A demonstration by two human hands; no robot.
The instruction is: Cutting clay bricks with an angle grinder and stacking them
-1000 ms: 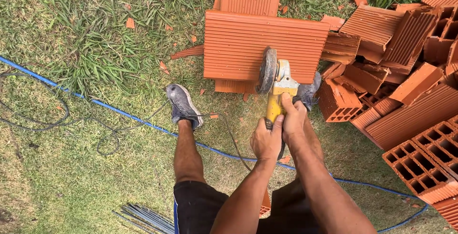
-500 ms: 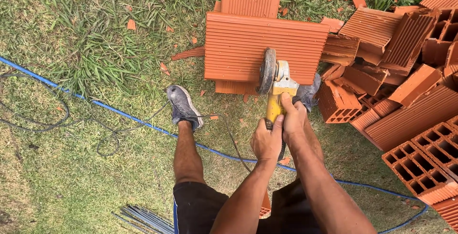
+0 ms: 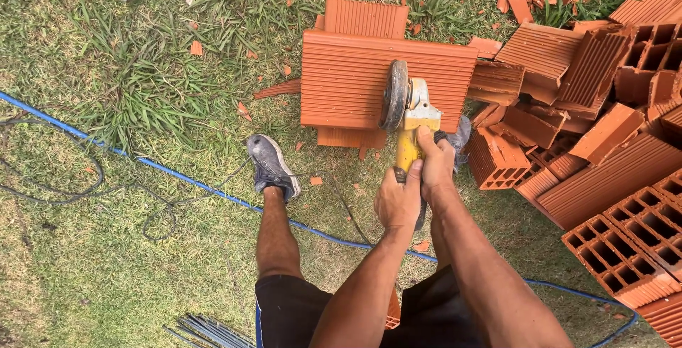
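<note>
Both the left hand [image 3: 399, 202] and right hand [image 3: 435, 165] clasp the yellow angle grinder [image 3: 408, 124], its grey disc [image 3: 394, 96] over the ribbed orange clay block [image 3: 355, 78], contact unclear.

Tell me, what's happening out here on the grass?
A person stands on the lawn holding a yellow angle grinder with both hands, the left hand behind the right hand. Its disc is at the near edge of a ribbed orange clay block. More hollow blocks are piled to the right.
</note>
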